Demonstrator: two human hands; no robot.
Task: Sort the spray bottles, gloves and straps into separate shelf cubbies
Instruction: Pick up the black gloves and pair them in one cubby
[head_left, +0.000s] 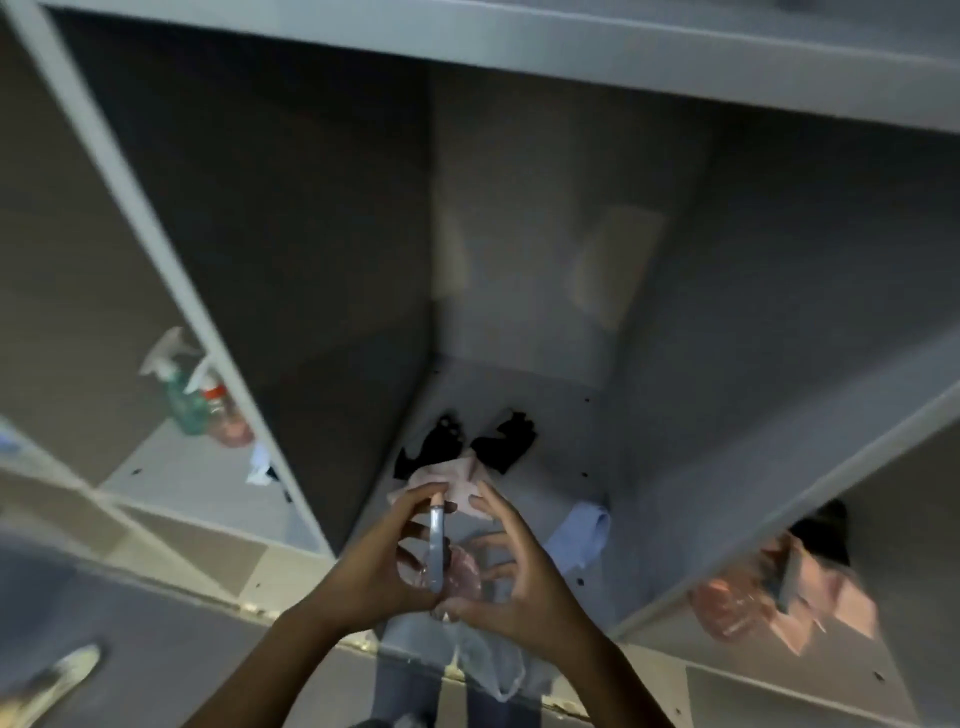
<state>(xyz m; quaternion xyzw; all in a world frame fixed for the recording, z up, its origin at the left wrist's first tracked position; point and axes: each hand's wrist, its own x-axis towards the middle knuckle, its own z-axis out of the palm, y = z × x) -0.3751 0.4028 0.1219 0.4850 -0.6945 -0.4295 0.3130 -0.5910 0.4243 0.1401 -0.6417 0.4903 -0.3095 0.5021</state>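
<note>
My left hand (379, 566) and my right hand (524, 587) meet at the front of the middle cubby (597, 426). Together they grip a strap (436, 545), a grey-blue flat band seen edge-on with a pinkish translucent part beside it. Behind my fingers lie two black gloves (501, 441), a pale pink glove (457, 480) and a light blue glove (582, 535). In the left cubby stand a green spray bottle (182, 397) and a pink spray bottle (226, 415). The right cubby holds a similar pink and grey strap bundle (748, 597).
A clear plastic bag (493, 670) hangs below my hands at the shelf's front edge. White crumpled material (258, 467) lies in the left cubby. A black item (826, 530) sits at the back of the right cubby. A shoe (57, 675) shows at bottom left.
</note>
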